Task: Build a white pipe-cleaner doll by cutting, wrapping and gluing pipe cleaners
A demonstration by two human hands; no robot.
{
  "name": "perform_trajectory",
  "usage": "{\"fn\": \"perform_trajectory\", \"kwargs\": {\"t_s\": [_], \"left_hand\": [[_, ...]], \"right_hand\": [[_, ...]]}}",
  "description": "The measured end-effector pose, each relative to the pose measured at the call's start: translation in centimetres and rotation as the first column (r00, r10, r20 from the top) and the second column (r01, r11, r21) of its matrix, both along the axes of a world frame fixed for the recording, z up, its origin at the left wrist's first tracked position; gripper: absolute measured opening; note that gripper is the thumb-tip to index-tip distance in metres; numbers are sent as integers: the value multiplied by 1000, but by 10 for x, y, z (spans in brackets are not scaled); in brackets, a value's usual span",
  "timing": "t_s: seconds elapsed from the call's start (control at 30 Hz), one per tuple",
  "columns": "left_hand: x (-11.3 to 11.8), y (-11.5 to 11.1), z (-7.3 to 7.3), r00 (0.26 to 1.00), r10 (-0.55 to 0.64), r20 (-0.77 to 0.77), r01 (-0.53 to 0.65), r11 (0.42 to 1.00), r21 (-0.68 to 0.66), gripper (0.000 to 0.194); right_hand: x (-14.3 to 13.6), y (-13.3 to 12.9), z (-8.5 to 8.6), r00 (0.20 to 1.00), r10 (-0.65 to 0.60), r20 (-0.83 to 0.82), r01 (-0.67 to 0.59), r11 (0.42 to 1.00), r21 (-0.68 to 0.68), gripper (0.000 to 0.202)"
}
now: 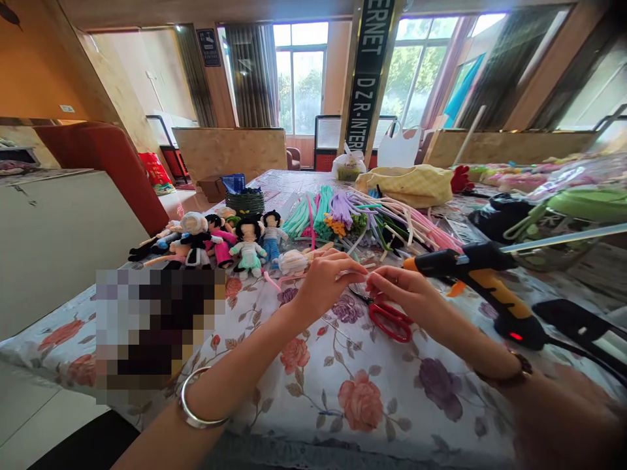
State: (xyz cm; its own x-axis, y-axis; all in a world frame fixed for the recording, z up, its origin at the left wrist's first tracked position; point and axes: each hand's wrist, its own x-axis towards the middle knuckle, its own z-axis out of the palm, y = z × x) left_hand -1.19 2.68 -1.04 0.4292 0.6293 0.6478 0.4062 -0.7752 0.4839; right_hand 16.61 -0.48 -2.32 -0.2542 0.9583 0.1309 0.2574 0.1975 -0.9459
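Head view: a large room with tall windows along the upper edge of the frame; a table covered by a floral tablecloth [343,391] fills the lower half.

Centre of the frame: the left hand [326,281] and the right hand [404,294] meet above the cloth. Both have fingers pinched closed on a thin pale pipe cleaner [360,273] that spans the small gap between them; its exact form is too small to tell. The left wrist carries a silver bangle [196,405]; the right wrist carries a brown band.

Directly below the hands, red-handled scissors [389,320] lie flat on the cloth. Right of centre, a black and orange glue gun [490,287] stands tilted, nozzle pointing left, near the right hand.

Above the hands, a spread of coloured pipe cleaners [353,219] lies on the table. Left of centre, a row of small dolls [220,245] rests on the cloth, with a dark basket [245,201] behind them. A yellow checked bag [409,185] sits upper centre-right.
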Motion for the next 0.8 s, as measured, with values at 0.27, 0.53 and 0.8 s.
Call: {"fn": "perform_trajectory", "kwargs": {"t_s": [0.27, 0.53, 0.8], "left_hand": [[3, -6, 6, 998, 46, 51, -37, 985, -171, 12], [2, 1, 1, 933, 141, 330, 49, 861, -507, 21], [6, 1, -2, 839, 172, 515, 242, 730, -639, 23]], "right_hand": [[-5, -6, 1, 995, -95, 6, 95, 995, 43, 40], [-3, -7, -3, 991, -135, -10, 136, 988, 73, 36], [-6, -13, -6, 988, -151, -19, 152, 978, 144, 34]]}}
